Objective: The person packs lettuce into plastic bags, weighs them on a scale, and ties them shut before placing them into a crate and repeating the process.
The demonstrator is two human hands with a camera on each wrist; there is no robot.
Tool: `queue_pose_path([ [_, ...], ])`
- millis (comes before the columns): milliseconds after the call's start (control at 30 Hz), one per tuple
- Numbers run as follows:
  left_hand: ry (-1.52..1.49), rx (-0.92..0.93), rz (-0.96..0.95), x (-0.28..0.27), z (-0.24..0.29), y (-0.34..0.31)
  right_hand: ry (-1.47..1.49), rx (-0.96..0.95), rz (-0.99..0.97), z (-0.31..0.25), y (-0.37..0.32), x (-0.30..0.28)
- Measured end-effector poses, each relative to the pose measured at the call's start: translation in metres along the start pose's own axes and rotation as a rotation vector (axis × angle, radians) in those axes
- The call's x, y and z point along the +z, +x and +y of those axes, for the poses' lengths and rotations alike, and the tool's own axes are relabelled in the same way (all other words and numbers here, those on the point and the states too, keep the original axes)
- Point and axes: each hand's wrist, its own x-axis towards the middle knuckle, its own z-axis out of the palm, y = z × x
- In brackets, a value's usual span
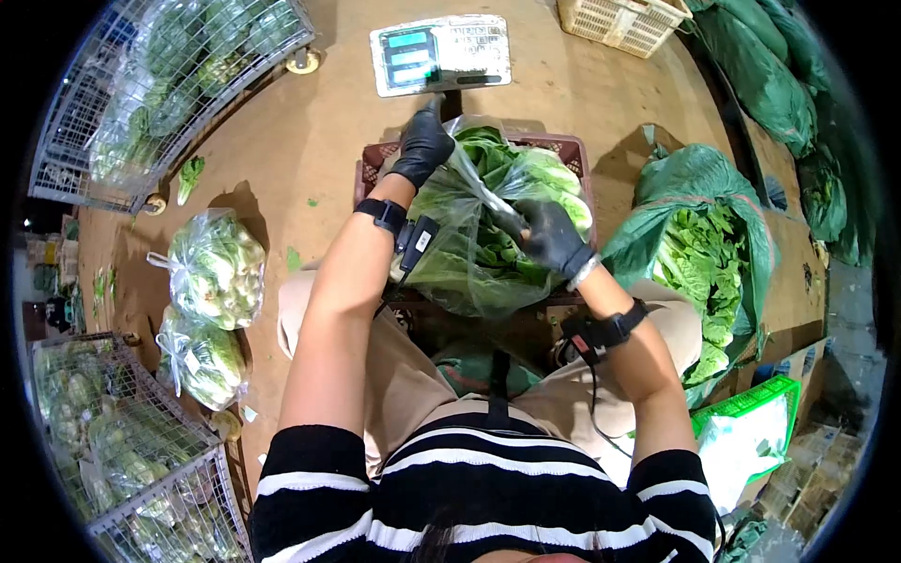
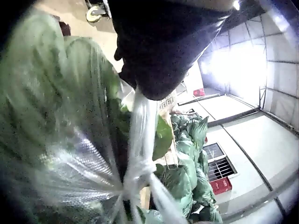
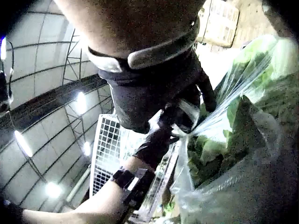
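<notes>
In the head view, the left hand (image 1: 422,143), in a black glove, has its fingers curled round the far end of the twisted neck (image 1: 483,194) of a clear plastic bag of leafy greens (image 1: 469,258). The right hand (image 1: 552,239), also gloved, grips the near end, and the neck runs taut between them. The bag sits under both hands in a brown crate (image 1: 566,146) — just beyond the left hand lies a scale display (image 1: 441,54). Two tied bags (image 1: 214,270) lie well out past the left hand, and an open green sack (image 1: 699,178) of lettuce stands near the right hand.

In the left wrist view, the left hand (image 2: 163,51) clasps the neck, which drops below it to a bunched gather (blurred).

In the right wrist view, the right hand (image 3: 149,100) is clenched on the gathered plastic — the bag bulges just beside its fingers.
</notes>
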Motion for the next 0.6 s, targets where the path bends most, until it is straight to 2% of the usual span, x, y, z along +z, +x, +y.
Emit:
queue_pose_path([
  [33, -0.002, -0.068, 0.054, 0.002, 0.002, 0.003, -0.020, -0.087, 0.072, 0.041, 0.003, 0.022],
  [67, 0.002, -0.132, 0.099, 0.005, 0.000, 0.003, 0.072, 0.018, 0.012, 0.023, 0.002, 0.013],
  [133, 0.000, -0.320, -0.014, 0.007, -0.016, 0.000, 0.055, -0.099, -0.016, 0.042, -0.007, 0.029],
  [167, 0.036, -0.340, -0.043, 0.007, -0.023, 0.002, 0.062, -0.095, -0.019, 0.045, -0.009, 0.028],
  [233, 0.069, -0.389, -0.075, 0.014, -0.032, 0.000, -0.023, -0.482, -0.018, 0.052, -0.018, 0.023],
  [267, 0.025, -0.369, -0.103, 0.015, -0.036, 0.003, -0.017, -0.490, -0.031, 0.051, -0.020, 0.021],
  [333, -0.001, -0.330, -0.117, 0.021, -0.040, 0.003, -0.011, -0.344, -0.167, 0.046, -0.026, 0.016],
  [400, 0.143, -0.286, -0.092, 0.012, -0.024, 0.003, -0.019, -0.416, -0.214, 0.043, -0.024, 0.009],
  [467, 0.115, -0.312, -0.185, 0.000, -0.018, 0.003, -0.019, -0.378, -0.194, 0.048, -0.026, 0.010],
  [533, 0.072, 0.019, -0.394, -0.020, -0.042, 0.001, 0.160, -0.353, -0.184, 0.056, -0.033, 0.007],
  [600, 0.019, 0.380, -0.321, -0.073, -0.044, -0.016, 0.154, -0.169, -0.073, 0.049, -0.037, 0.002],
])
